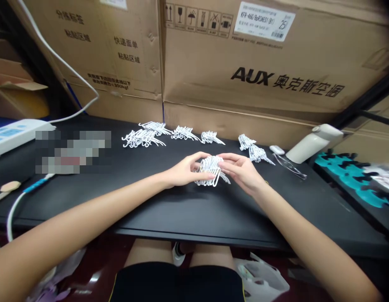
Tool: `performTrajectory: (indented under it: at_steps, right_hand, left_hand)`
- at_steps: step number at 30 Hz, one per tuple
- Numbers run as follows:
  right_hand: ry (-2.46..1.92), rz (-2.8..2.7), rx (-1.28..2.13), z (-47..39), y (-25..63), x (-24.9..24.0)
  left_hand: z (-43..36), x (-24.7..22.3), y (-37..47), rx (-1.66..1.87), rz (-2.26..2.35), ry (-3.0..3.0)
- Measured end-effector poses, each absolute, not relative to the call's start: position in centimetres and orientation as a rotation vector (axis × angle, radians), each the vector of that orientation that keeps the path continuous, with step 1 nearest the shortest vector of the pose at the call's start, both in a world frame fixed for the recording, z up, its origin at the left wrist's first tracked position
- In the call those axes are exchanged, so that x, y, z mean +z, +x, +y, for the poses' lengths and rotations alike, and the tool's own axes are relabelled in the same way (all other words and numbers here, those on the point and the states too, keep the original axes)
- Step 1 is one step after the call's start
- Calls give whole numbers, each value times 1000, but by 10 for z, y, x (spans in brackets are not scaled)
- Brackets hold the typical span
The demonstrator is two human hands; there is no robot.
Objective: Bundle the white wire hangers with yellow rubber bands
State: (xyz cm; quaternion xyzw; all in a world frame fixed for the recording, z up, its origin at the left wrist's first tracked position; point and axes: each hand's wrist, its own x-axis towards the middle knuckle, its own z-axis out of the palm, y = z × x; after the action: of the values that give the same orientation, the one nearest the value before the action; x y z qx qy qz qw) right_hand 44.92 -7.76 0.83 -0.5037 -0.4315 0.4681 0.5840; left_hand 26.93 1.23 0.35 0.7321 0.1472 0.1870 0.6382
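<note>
A bundle of white wire hooks [216, 177] is held between my two hands above the black table. My left hand [186, 170] grips its left side, thumb across the front and fingers behind. At the bundle's right side, the fingers of my right hand [240, 171] close on its upper edge. The hooks stand side by side with their curved ends low, and several thin ends stick out to the right. Further back lie more bunches of the same white hooks [144, 136], with smaller groups [183, 133] in the middle and others [257, 153] to the right.
Cardboard boxes [213, 71] wall off the table's back. A white bottle [307, 147] lies at the right beside eyeglasses [289, 165] and teal-and-black items [345, 172]. At the left are a power strip [21, 134], a white cable [15, 209] and a pixelated object [71, 155].
</note>
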Motion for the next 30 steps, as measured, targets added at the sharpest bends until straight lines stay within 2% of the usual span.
performTrajectory:
  at_steps: [13, 23, 30]
  right_hand:
    - [-1160, -1012, 918, -76, 443, 2]
    - [-1186, -1047, 1165, -77, 449, 11]
    - [-1167, -981, 1104, -76, 447, 7]
  left_hand:
    - [13, 3, 272, 506, 254, 1644]
    - [9, -1, 271, 365, 292, 1609]
    - [13, 3, 268, 317, 313, 1456]
